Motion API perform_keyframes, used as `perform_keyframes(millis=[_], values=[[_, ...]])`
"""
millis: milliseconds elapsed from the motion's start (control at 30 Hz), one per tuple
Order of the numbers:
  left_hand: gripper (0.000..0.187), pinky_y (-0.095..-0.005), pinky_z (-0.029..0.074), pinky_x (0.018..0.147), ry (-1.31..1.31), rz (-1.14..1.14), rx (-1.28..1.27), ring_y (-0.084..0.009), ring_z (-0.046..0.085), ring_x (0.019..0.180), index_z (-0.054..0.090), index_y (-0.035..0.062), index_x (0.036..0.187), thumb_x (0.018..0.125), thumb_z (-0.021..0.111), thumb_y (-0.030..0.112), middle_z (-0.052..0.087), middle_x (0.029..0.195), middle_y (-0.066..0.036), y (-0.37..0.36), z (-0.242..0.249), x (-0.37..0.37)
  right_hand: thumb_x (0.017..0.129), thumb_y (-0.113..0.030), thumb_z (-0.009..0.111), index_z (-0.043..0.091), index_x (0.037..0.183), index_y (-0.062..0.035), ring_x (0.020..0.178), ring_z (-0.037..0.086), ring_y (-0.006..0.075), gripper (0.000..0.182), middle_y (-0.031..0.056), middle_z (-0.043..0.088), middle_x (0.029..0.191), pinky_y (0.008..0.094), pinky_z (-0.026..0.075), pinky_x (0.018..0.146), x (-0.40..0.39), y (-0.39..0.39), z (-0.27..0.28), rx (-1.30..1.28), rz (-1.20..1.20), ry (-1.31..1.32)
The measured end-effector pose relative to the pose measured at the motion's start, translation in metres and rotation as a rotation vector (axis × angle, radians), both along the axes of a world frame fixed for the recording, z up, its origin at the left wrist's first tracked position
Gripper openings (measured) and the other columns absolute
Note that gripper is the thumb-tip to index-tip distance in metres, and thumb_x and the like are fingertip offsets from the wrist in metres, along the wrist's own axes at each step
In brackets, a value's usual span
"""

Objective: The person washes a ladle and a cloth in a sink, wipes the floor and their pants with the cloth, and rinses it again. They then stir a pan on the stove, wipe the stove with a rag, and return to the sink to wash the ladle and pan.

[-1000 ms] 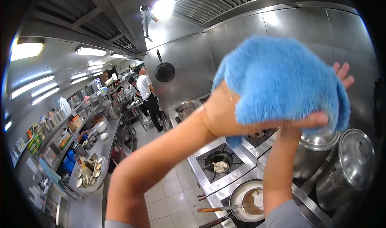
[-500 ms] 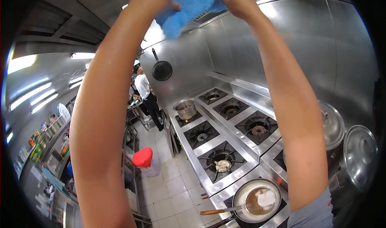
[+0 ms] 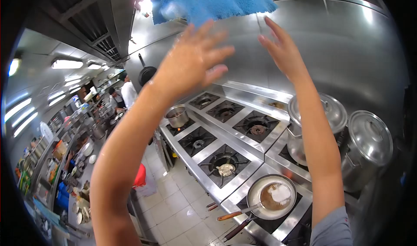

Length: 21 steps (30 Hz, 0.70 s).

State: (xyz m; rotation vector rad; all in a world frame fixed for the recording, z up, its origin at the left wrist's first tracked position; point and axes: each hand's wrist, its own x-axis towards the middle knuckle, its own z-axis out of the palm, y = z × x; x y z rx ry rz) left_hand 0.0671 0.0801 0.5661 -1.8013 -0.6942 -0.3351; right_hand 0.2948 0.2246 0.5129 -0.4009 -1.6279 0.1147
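Observation:
A blue towel hangs at the top of the view, beneath the hood. Just below it is my left hand, slightly blurred, with its fingers spread and nothing in them. My right hand is raised under the towel's right end, fingers apart and empty. Below my hands, a pan with brown liquid and a white mass rests on the stove; a wooden-handled utensil lies across its rim.
Two lidded pots stand at the right. A smaller pot sits on a far burner. A black pan hangs on the wall. People stand far back left, beyond a red-covered bin. Shelves with kitchenware line the left.
Both hands have let go of the blue towel and come down from it, fingers now spread. The towel hangs wider across the top. The view has turned somewhat, showing more of the left shelves.

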Motion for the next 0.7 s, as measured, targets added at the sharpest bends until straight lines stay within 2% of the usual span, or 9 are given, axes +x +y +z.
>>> perform_keyframes(millis=[133,200,233,300,367,433,500,567,700], values=[[0.025,-0.0475,0.04,0.1,-0.096,-0.257,-0.218,-0.0319,0.048,0.123,0.066,0.0124,0.103,0.079,0.069,0.018,0.056,0.126,-0.008,-0.027,-0.049,-0.004,0.09,-0.023,0.063,0.037,0.143,-0.007,0.112,0.056,0.0214,0.061,0.0147,0.05,0.135,0.037,0.043,0.098,0.055,-0.113,-0.068,-0.404,0.21,-0.03],[0.02,-0.0446,0.045,0.094,-0.19,-0.398,-0.267,-0.0312,0.054,0.114,0.067,0.0093,0.098,0.079,0.069,0.014,0.06,0.117,-0.009,-0.039,-0.06,-0.008,0.092,-0.017,0.06,0.039,0.142,-0.0068,0.101,0.059,0.0157,0.056,0.0127,0.057,0.123,0.0327,0.047,0.091,0.086,-0.178,-0.11,-0.56,0.4,-0.029],[0.018,-0.043,0.047,0.089,-0.244,-0.478,-0.313,-0.0304,0.057,0.108,0.067,0.0082,0.097,0.079,0.069,0.011,0.062,0.113,-0.009,-0.045,-0.066,-0.009,0.092,-0.017,0.06,0.039,0.142,-0.0068,0.101,0.059,0.0157,0.056,0.0127,0.057,0.123,0.0327,0.047,0.091,0.098,-0.216,-0.13,-0.59,0.313,0.002],[0.015,-0.0392,0.049,0.081,-0.378,-0.587,-0.423,-0.0287,0.061,0.095,0.067,0.005,0.094,0.079,0.067,0.005,0.065,0.101,-0.011,-0.072,-0.079,0.003,0.093,-0.016,0.059,0.042,0.14,-0.0062,0.098,0.06,0.0152,0.051,0.011,0.062,0.114,0.0305,0.048,0.088,0.117,-0.298,-0.171,-0.818,0.399,-0.052],[0.011,-0.0362,0.049,0.075,-0.371,-0.792,-0.504,-0.0286,0.063,0.085,0.066,0.0023,0.09,0.079,0.066,0.003,0.066,0.09,-0.012,-0.098,-0.097,0.022,0.094,-0.012,0.056,0.045,0.136,-0.0015,0.092,0.063,0.0158,0.045,0.0121,0.065,0.108,0.0293,0.049,0.086,0.115,-0.382,-0.206,-0.953,0.32,0.035],[0.008,-0.0325,0.048,0.072,-0.301,-0.937,-0.65,-0.0271,0.063,0.077,0.064,-0.0026,0.086,0.08,0.06,-0.004,0.066,0.085,-0.014,-0.139,-0.118,0.05,0.095,-0.013,0.054,0.048,0.134,-0.0026,0.092,0.064,0.0154,0.041,0.012,0.066,0.109,0.0288,0.049,0.085,0.112,-0.458,-0.25,-1.053,0.19,0.122],[0.008,-0.0338,0.048,0.065,-0.221,-1.093,-0.761,-0.0281,0.063,0.071,0.064,-0.0006,0.083,0.075,0.063,-0.003,0.066,0.079,-0.013,-0.185,-0.141,0.08,0.096,-0.016,0.054,0.049,0.134,-0.0048,0.092,0.063,0.0142,0.039,0.0104,0.066,0.109,0.0281,0.049,0.083,0.1,-0.53,-0.291,-1.112,0.057,0.256],[0.008,-0.034,0.047,0.062,-0.093,-1.297,-0.819,-0.0272,0.062,0.069,0.063,-0.0003,0.08,0.073,0.063,-0.004,0.067,0.079,-0.012,-0.229,-0.165,0.107,0.097,-0.029,0.054,0.05,0.133,-0.0073,0.091,0.061,0.0116,0.042,0.0056,0.065,0.109,0.0257,0.048,0.081,0.083,-0.602,-0.335,-1.16,-0.055,0.404],[0.009,-0.0347,0.046,0.061,0.066,-1.657,-0.946,-0.0281,0.061,0.067,0.062,-0.0011,0.08,0.071,0.063,-0.002,0.066,0.079,-0.013,-0.318,-0.196,0.149,0.098,-0.032,0.054,0.05,0.132,-0.0077,0.089,0.061,0.0122,0.042,0.0051,0.065,0.104,0.0258,0.048,0.077,0.041,-0.751,-0.381,-1.157,-0.37,0.707]])
